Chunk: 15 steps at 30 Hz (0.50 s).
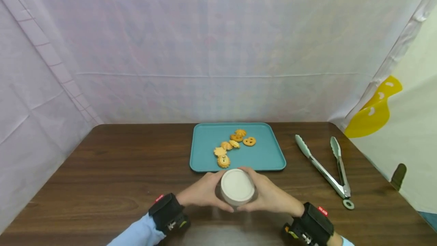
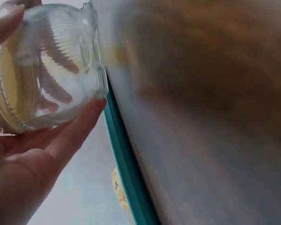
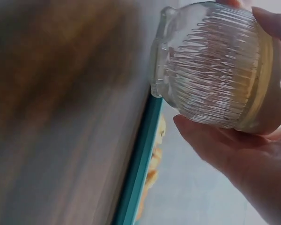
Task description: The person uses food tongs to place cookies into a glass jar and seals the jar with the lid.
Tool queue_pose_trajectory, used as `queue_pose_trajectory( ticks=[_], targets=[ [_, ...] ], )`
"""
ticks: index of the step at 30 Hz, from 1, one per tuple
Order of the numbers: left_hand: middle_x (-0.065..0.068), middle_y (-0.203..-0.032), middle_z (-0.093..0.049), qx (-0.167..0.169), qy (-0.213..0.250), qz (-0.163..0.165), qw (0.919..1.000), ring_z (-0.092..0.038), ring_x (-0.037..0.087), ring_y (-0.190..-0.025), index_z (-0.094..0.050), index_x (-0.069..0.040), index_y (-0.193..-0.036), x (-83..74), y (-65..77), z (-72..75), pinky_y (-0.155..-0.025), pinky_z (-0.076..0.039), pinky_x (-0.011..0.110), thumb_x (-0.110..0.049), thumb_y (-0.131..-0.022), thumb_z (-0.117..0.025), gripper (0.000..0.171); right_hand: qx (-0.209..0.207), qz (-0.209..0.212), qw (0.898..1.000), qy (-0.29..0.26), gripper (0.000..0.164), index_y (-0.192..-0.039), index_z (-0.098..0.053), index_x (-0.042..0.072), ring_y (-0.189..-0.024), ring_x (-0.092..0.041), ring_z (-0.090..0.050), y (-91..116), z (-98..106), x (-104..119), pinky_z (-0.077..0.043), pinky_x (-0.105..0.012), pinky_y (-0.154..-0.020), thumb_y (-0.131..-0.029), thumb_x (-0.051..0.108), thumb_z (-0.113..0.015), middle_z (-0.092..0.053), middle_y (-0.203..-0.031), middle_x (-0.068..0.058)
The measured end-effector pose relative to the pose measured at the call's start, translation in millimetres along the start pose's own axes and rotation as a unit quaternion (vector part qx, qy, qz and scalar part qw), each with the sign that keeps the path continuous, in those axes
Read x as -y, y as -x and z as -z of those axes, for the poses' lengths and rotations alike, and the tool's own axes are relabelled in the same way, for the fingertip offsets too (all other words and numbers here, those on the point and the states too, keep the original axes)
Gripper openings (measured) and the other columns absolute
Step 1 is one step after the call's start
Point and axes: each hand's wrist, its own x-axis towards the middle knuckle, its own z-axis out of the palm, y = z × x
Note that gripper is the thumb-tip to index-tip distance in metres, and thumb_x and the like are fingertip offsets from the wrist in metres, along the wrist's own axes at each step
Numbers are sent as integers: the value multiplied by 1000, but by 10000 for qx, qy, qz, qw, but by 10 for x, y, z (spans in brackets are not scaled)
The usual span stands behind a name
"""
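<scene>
Between the two hands is a ribbed clear glass jar (image 3: 210, 65) with a white lid (image 1: 237, 186), standing upright. My left hand (image 1: 206, 192) holds its left side, fingers and thumb curved round the glass. From the right, my right hand (image 1: 269, 193) grips the opposite side in the same way. In the left wrist view, fingers show through the clear wall. Whether the jar's base touches the table is hard to tell. Just beyond the hands lies a teal tray (image 1: 264, 155) bearing several cookies (image 1: 223, 161) of different shapes.
Metal tongs (image 1: 322, 169) with pale tips lie spread on the table's right side. The brown wooden table (image 1: 136, 166) meets whitish cloth (image 1: 170, 48) at the back and sides. A yellow shape (image 1: 370, 119) and a dark green patch (image 1: 398, 176) show on the right-hand cloth.
</scene>
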Motion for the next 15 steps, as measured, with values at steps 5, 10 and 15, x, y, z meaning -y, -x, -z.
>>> queue_pose_trajectory(
  ticks=[5,10,15],
  targets=[
    [3,-123,-52,-245,47,195,9995,-48,14,-112,-40,-8,-129,16,-46,12,-97,-39,29,-31,-60,-82,84,64,-118,9999,-41,86,-133,-29,10,-111,-23,-48,-81,51,-55,-45,-41,-89,-67,40,-75,-46,-126,-5],
    [6,-123,-51,-393,-60,268,9988,-49,20,-111,-40,-5,-127,35,-58,9,-97,-40,34,-28,-58,-83,85,87,-185,9998,-9,89,-133,-31,8,-112,-21,-47,-147,65,-80,-44,-42,-91,-64,40,-77,-47,-125,-5],
    [8,-124,-50,-423,-165,281,9986,-49,22,-111,-38,-5,-128,41,-60,11,-97,-40,37,-29,-58,-83,87,143,-241,9996,-107,90,-132,-32,4,-112,-22,-47,-174,73,-104,-43,-42,-92,-63,38,-79,-47,-125,-6]
  ],
)
